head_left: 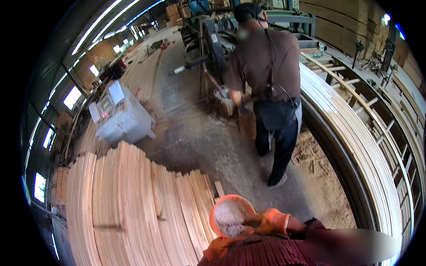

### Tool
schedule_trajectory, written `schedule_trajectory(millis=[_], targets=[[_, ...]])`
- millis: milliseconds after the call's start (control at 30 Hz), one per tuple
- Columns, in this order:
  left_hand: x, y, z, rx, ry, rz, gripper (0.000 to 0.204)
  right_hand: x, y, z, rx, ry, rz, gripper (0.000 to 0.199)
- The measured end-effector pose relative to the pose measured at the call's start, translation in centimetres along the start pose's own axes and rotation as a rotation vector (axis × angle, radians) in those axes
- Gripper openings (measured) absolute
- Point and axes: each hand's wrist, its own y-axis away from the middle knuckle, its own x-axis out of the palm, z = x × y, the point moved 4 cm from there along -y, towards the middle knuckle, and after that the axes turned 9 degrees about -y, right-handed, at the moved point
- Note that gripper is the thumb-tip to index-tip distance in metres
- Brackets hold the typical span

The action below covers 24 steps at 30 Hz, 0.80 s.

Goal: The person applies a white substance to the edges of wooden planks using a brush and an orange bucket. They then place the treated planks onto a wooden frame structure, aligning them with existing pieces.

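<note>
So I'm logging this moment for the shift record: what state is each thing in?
Left hand: gloved, dusty palm up, open, holding nothing.
Right hand: gloved in orange, resting beside the left; grip unclear.
Stack of wooden boards: piled flat, uneven heights.
Grey control cabinet: a red light showing.
Co-worker: standing, bent toward the machine.

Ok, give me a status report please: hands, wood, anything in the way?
Gloved hand up near the chest, holding nothing visible; which hand, unclear. Stack of wood strips just left, untouched. Co-worker ahead on the sawdust floor, back turned.
</note>
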Motion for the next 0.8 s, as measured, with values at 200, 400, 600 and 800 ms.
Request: schedule_trajectory(millis=[200,400,600,800], targets=[[-10.4,-9.9,0.2,-0.066,0.152,-0.192,0.037,-9.1,-8.5,-2.1,0.076,-0.335,-0.026,0.050],[-21.8,-21.4,4.2,-0.391,0.246,-0.171,0.034,-20.4,-16.6,-0.5,-0.209,-0.378,-0.115,0.039],[-29.9,-30.0,7.2,-0.495,0.309,-0.149,0.032,-29.4,-24.3,0.3,-0.027,-0.930,-0.182,0.046],[-35.4,-40.0,11.4,-0.528,0.368,0.031,0.029,-35.4,-25.7,-2.9,0.058,-0.921,-0.592,0.052]])
